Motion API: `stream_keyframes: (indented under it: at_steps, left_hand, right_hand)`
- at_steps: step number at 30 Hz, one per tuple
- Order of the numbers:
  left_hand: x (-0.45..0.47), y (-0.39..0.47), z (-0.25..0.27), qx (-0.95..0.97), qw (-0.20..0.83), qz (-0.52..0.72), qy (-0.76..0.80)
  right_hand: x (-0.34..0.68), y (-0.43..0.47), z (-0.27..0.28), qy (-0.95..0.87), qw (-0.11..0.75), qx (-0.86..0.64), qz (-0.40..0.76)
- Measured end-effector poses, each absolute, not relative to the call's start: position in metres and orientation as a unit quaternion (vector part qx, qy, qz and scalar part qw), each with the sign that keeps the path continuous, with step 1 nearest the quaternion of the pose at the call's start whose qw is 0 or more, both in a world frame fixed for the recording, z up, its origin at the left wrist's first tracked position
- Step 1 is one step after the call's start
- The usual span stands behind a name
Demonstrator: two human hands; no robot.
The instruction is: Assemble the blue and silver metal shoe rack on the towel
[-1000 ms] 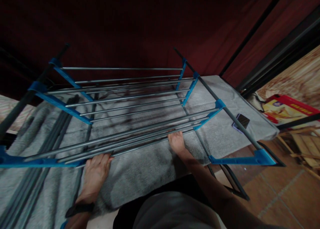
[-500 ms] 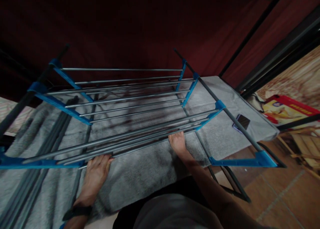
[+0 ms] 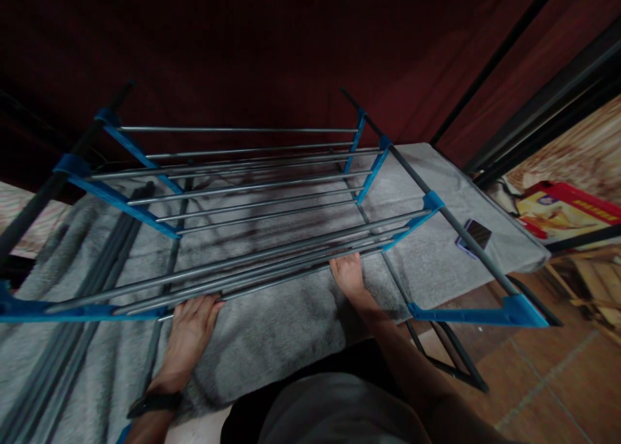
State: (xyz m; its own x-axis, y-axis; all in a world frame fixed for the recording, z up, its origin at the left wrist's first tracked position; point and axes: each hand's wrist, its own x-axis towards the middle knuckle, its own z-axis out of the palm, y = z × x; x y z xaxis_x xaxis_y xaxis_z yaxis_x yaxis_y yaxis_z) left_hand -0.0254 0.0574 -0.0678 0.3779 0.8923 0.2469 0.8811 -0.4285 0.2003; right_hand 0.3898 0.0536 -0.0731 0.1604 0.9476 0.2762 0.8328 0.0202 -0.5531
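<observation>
Grey metal rods set in blue plastic brackets make up the rack (image 3: 252, 198), a tiered frame standing over a grey fleecy blanket (image 3: 272, 334) spread on a bed. The left hand (image 3: 189, 331) lies palm down just under the nearest rods (image 3: 272, 272), its fingers (image 3: 211, 301) stretched flat and open, their tips touching the lowest rod; a dark watch sits at the wrist. The right hand (image 3: 348, 274) reaches in from the other side, its fingers pushed beneath the same bundle of rods; whether they curl round a rod cannot be told.

Beyond the right fingers, past the dark side tube (image 3: 451, 221), a phone (image 3: 473, 235) lies on the blanket. A red box (image 3: 563, 211) stands farther off, above a tiled floor (image 3: 557, 379).

Handling, as judged: the rack looks light but long and stiff, with thin smooth rods that may flex or slide in their sockets. A firmer hold would be near the blue brackets (image 3: 412, 224) or on the side tubes, both hands spaced wide apart.
</observation>
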Motion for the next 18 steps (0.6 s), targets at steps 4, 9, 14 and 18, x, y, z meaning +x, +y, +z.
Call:
stream_keyframes:
  at_steps: [4, 9, 14, 18]
  left_hand:
    - [-0.024, 0.056, -0.066, 0.828, 0.024, 0.164, 0.536]
    - [-0.016, 0.047, -0.055, 0.820, 0.038, 0.155, 0.549]
    - [-0.014, 0.043, -0.054, 0.814, 0.021, 0.123, 0.567]
    - [-0.014, 0.041, -0.054, 0.817, 0.013, 0.128, 0.563]
  right_hand:
    - [0.391, 0.050, -0.074, -0.661, 0.291, -0.689, 0.054]
    - [0.393, 0.039, -0.074, -0.717, 0.258, -0.647, 0.020]
    - [0.399, 0.036, -0.076, -0.769, 0.253, -0.587, 0.014]
    - [0.401, 0.035, -0.076, -0.777, 0.255, -0.575, 0.019]
